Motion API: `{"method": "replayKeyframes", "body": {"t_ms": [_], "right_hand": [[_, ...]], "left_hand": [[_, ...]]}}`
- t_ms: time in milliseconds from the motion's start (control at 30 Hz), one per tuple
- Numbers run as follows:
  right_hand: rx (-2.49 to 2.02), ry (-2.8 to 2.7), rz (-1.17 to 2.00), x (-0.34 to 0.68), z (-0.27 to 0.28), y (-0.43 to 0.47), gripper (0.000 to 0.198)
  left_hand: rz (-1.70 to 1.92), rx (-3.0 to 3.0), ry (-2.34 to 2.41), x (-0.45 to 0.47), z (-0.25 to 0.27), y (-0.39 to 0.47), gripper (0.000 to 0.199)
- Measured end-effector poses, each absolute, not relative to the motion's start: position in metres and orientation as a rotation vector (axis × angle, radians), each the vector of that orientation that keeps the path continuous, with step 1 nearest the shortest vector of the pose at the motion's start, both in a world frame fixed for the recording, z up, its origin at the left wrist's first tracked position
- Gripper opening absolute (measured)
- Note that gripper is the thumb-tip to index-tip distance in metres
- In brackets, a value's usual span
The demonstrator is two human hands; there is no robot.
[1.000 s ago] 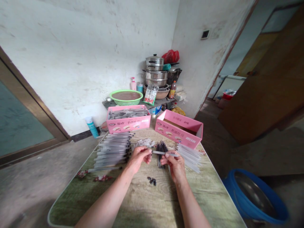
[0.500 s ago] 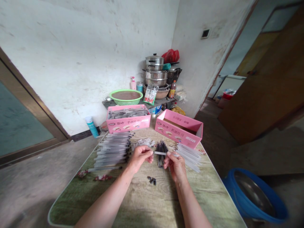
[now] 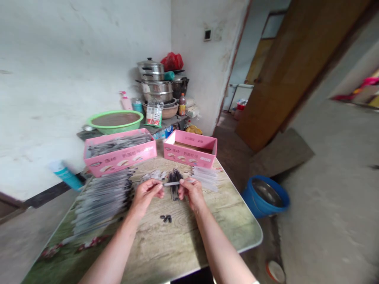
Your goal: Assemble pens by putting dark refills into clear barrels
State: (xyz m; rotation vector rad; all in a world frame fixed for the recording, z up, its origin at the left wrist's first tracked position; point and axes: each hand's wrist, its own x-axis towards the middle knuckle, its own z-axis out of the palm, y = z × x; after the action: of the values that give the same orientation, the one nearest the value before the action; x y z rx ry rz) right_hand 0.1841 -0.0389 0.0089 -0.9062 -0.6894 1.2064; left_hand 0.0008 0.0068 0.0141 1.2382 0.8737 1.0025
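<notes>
A pale pen barrel (image 3: 171, 184) is held level above the table, one end in each hand. My left hand (image 3: 148, 192) pinches its left end, and my right hand (image 3: 192, 192) grips the right end between thumb and fingers. Just behind it lies a bunch of thin black pen refills (image 3: 175, 174). Several small black pieces (image 3: 166, 218), perhaps caps, sit on the tabletop nearer to me. A heap of small whitish parts (image 3: 154, 175) is beyond my left hand. Translucent barrels (image 3: 205, 178) lie right of my right hand; a long row of dark-tipped pens (image 3: 100, 201) spreads at left.
Along the far side of the wood-patterned table (image 3: 166, 252) stand a pink box (image 3: 127, 157) filled with pens and another pink box (image 3: 189, 156). Behind are a green basin (image 3: 115, 128) and stacked pots (image 3: 155, 86). A blue bucket (image 3: 251, 203) stands on the floor at right.
My view has swung to the right, so the table and boxes appear further left. Both hands still hold the pen barrel in much the same pose.
</notes>
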Motion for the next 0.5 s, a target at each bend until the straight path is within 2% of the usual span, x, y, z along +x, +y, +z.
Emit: {"method": "replayKeyframes", "body": {"t_ms": [333,500], "right_hand": [[-0.898,-0.611,1.237,0.169,0.007,-0.055,0.033],[-0.856,-0.569,1.206,0.170,-0.001,-0.060,0.023]], "left_hand": [[0.932,1.214,1.098,-0.012,0.009,0.022,0.057],[0.954,1.355,1.137,-0.010,0.006,0.023,0.050]]}}
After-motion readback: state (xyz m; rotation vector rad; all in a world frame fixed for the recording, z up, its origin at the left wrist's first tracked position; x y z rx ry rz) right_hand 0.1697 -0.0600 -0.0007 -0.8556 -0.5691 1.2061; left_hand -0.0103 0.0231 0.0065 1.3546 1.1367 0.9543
